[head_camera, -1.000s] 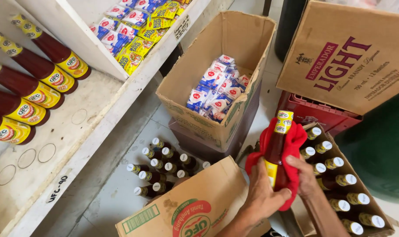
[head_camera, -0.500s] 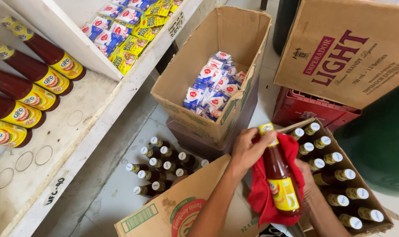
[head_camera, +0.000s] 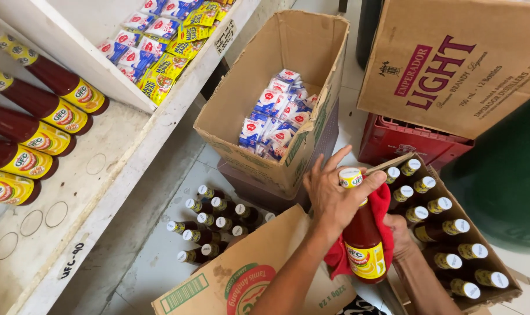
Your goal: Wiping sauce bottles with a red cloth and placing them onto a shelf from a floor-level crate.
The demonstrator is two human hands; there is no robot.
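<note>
The left hand (head_camera: 333, 195) wraps the neck of a sauce bottle (head_camera: 363, 236) just under its yellow cap, its grip clamped on the glass with the forefinger laid across the cap. The right hand (head_camera: 400, 234) — mostly hidden — cups the bottle from behind through a red cloth (head_camera: 382, 204), closed on cloth and bottle together. The bottle stands nearly upright above the left edge of an open carton of capped bottles (head_camera: 451, 248) on the floor. Loose small bottles (head_camera: 215, 224) stand in a cluster on the floor to the left. Behind them an open box of sachets (head_camera: 276, 116). More sauce bottles lie on the white shelf (head_camera: 90, 192) at far left.
</note>
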